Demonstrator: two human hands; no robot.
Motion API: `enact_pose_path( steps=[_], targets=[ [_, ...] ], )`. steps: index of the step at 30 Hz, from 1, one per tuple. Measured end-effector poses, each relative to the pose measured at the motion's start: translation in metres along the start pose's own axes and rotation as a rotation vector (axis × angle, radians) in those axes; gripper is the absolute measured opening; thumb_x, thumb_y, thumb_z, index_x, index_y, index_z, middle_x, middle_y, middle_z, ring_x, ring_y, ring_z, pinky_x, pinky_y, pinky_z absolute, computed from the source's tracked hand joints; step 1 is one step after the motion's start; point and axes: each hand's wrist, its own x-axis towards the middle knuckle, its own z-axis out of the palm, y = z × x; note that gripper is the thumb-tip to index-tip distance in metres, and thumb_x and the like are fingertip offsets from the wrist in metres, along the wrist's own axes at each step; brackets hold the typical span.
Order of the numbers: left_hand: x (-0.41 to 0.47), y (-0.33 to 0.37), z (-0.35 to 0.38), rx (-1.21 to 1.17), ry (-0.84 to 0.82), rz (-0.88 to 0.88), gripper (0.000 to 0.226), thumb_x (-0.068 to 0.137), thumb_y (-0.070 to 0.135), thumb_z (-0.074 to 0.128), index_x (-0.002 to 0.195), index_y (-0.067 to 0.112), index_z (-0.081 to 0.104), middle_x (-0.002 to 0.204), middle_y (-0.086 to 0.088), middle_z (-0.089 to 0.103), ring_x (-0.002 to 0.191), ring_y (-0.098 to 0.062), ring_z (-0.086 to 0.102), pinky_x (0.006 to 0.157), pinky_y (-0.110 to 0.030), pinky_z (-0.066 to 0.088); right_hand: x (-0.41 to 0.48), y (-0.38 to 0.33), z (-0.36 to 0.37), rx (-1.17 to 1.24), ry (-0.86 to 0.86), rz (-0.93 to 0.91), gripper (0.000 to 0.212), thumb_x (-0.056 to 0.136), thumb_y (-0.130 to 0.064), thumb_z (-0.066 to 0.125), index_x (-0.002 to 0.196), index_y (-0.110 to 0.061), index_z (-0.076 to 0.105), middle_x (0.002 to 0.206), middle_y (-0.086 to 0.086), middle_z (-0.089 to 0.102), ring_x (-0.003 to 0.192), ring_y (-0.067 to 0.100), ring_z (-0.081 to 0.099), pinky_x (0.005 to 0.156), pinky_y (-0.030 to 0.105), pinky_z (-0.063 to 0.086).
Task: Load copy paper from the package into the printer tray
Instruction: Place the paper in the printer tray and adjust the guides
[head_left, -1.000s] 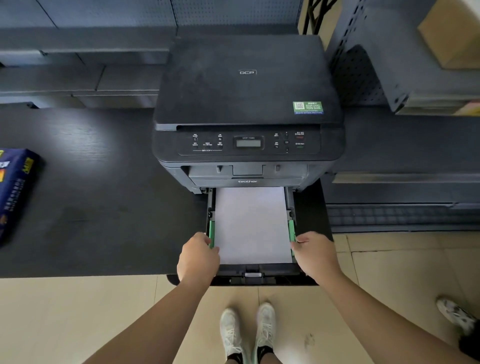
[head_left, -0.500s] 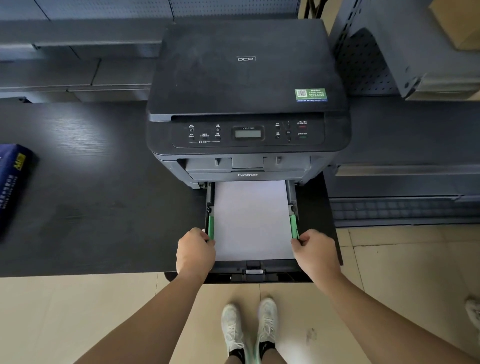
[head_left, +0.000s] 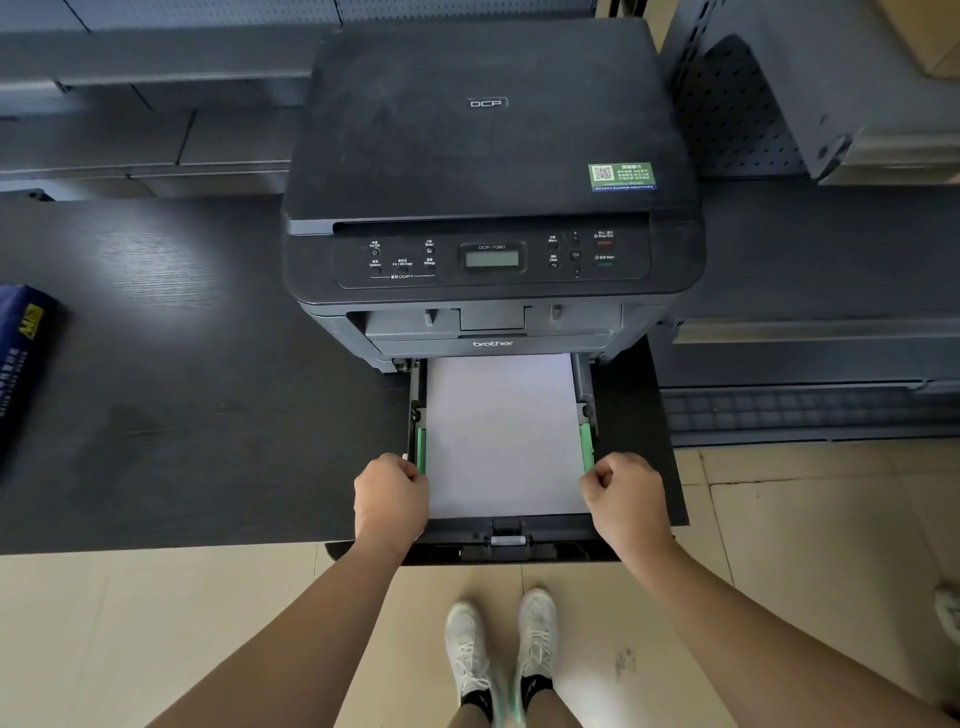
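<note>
A black printer (head_left: 488, 156) stands on a dark table, with its paper tray (head_left: 514, 543) pulled out over the table's front edge. A stack of white copy paper (head_left: 501, 436) lies flat in the tray between two green side guides (head_left: 587, 447). My left hand (head_left: 390, 493) is closed on the tray's left side by the left green guide. On the right side, my right hand (head_left: 623, 493) is closed the same way by the right guide. The blue paper package (head_left: 21, 358) lies at the table's far left, partly cut off.
The dark table (head_left: 182, 389) stretches left of the printer. Grey metal shelving (head_left: 810, 104) stands at the right and behind. My feet in white shoes (head_left: 498, 654) stand on the beige tiled floor below the tray. Another shoe (head_left: 948, 608) shows at the right edge.
The tray has slid a little into the printer, with both hands moving forward on its sides. The view has shifted closer and slightly down.
</note>
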Motion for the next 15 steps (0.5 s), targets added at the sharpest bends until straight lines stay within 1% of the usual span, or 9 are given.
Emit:
enact_pose_path(
  steps=[3,5,8,11,15],
  targets=[
    [0.0000,0.0004,-0.0018,-0.010,-0.006,0.017,0.013,0.087,0.009,0.059,0.091,0.007,0.071,0.088,-0.008,0.072,0.069,-0.021,0.061,0.051,-0.022,0.040,0.0019,0.0030,-0.0016,0.014,-0.012,-0.019,0.012,0.079,-0.007,0.069,0.068,-0.002,0.065,0.074,0.009,0.061,0.059,0.022,0.055,0.051,0.027,0.041],
    [-0.0012,0.0001,-0.0025,-0.030,0.001,0.013,0.012,0.087,0.010,0.060,0.091,0.008,0.072,0.086,-0.008,0.072,0.072,-0.024,0.063,0.055,-0.023,0.044,0.0027,0.0043,-0.0012,0.028,-0.010,-0.004,0.013,0.079,-0.008,0.069,0.067,-0.003,0.066,0.072,0.008,0.062,0.059,0.019,0.054,0.051,0.024,0.037],
    [-0.0023,-0.0010,-0.0005,-0.038,0.031,0.012,0.014,0.085,0.010,0.059,0.088,0.008,0.073,0.082,-0.008,0.073,0.075,-0.027,0.065,0.061,-0.028,0.051,0.0018,0.0033,0.0005,0.034,-0.018,0.008,0.013,0.080,-0.009,0.068,0.069,-0.003,0.067,0.072,0.009,0.063,0.060,0.020,0.056,0.050,0.023,0.038],
    [-0.0031,-0.0003,0.0007,-0.035,0.041,0.014,0.016,0.085,0.011,0.059,0.089,0.009,0.075,0.081,-0.007,0.073,0.076,-0.027,0.065,0.062,-0.027,0.049,0.0039,0.0037,-0.0004,0.033,-0.032,0.024,0.011,0.080,-0.011,0.068,0.071,-0.005,0.068,0.072,0.009,0.065,0.062,0.021,0.059,0.055,0.029,0.047],
    [-0.0048,0.0021,0.0016,-0.045,0.037,0.002,0.016,0.085,0.010,0.057,0.089,0.010,0.073,0.081,-0.008,0.073,0.075,-0.028,0.065,0.060,-0.026,0.046,0.0038,0.0028,-0.0002,0.037,-0.056,0.037,0.012,0.082,-0.012,0.067,0.072,-0.006,0.068,0.072,0.008,0.065,0.063,0.020,0.060,0.055,0.028,0.046]
  ],
)
